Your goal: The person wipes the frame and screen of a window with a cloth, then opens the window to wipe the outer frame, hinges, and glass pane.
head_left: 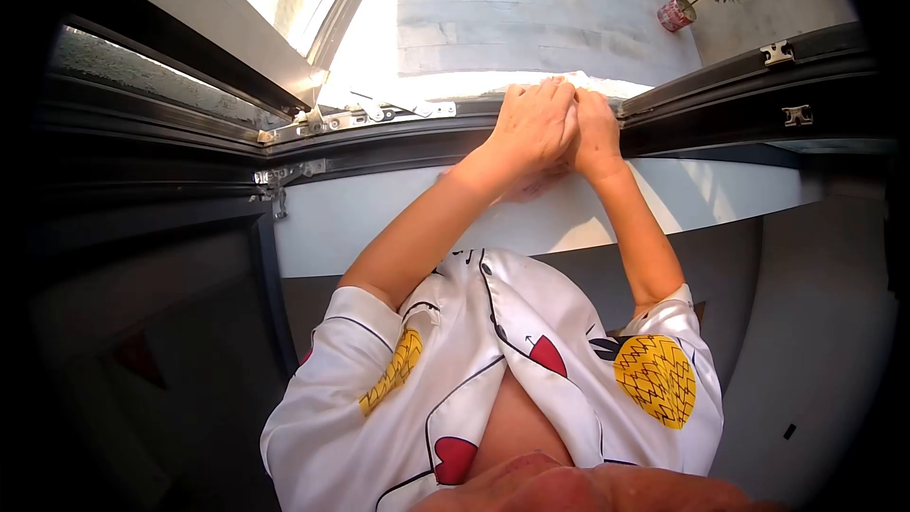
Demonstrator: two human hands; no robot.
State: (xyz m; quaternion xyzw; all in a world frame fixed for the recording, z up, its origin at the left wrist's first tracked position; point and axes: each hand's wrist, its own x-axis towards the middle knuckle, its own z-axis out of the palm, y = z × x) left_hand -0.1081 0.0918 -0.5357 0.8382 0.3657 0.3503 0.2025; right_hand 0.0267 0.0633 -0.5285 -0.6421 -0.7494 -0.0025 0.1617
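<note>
My left hand [536, 120] and my right hand [596, 129] are pressed together over the front of the black window frame [408, 144]. The fingers of both are curled and closed, knuckles facing up and away from me. A bright whitish patch [571, 79] shows just beyond the knuckles; I cannot tell what the hands grip. Below them lies the pale, glossy inner sill [370, 213], with a blurred reflection of my hands. Left of my left hand, a metal hinge arm [403, 114] is fixed along the frame.
An opened window sash [213, 24] stands at the left, with a metal corner hinge [284, 175] below it. Two metal catches, one of them a latch plate [797, 116], sit on the right frame. Outside, a potted plant [677, 13] stands on grey paving [531, 5].
</note>
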